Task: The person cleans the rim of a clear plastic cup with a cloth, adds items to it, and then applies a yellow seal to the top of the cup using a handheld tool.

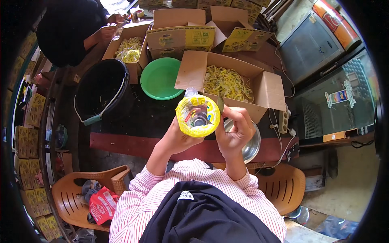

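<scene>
My left hand [179, 135] grips a round clear plastic cup [198, 129] from below and the side. Crinkled yellow printed film rings its rim, and I can see down into it. Just beyond this rim shows another clear plastic piece [191, 92]; whether it belongs to the same cup I cannot tell. Between thumb and fingers, my right hand [235, 130] pinches a thin dark blade [220, 104] close to the rim's right side. Its handle is hidden in the hand. Partly behind that hand stands a shiny metal bowl [253, 144].
Ahead, a cardboard box [261, 80] holds yellow film strips [226, 82]. A green basin [159, 79] and a black bucket [101, 91] stand left of it. A co-worker's hands [106, 32] hold a clear cup over another box [132, 68]. A power strip [284, 121] lies right.
</scene>
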A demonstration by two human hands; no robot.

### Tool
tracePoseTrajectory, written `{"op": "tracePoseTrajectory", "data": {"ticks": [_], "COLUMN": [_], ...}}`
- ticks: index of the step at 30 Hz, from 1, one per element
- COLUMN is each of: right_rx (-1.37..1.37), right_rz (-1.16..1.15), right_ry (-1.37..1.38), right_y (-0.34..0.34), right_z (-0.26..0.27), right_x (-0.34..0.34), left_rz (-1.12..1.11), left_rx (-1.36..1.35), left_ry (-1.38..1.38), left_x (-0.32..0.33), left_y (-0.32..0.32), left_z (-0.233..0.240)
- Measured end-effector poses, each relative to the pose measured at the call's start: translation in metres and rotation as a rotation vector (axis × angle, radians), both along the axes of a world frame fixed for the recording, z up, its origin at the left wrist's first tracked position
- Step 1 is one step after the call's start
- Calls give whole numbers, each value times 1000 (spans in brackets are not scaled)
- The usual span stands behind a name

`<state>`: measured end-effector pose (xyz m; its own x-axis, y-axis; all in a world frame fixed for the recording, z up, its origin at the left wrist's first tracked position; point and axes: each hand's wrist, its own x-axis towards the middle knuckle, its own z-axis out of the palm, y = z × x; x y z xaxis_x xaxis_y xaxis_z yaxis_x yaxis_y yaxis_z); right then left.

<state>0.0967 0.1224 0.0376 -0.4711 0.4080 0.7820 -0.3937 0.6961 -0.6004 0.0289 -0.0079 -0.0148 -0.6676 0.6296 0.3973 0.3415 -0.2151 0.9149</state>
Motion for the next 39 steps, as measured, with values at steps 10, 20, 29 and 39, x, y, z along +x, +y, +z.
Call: {"op": "tracePoseTrajectory", "data": {"ticks": [10,20,29,39], "right_rx": [-98,-4,58,-14], "right_rz": [87,37,-38,35], "right_ry": [-17,38,33,-25], "right_y": [17,11,3,7], "right_z": [-5,-1,1,-5], "right_x": [16,10,-2,-9], "left_rz": [-48,-4,72,37], "left_rx": [302,199,126,0], "left_ry": [-334,-222,-111,-123], "left_x": [18,16,9,2], "left_y": [22,25,19,10], "left_z": [7,15,19,16]}}
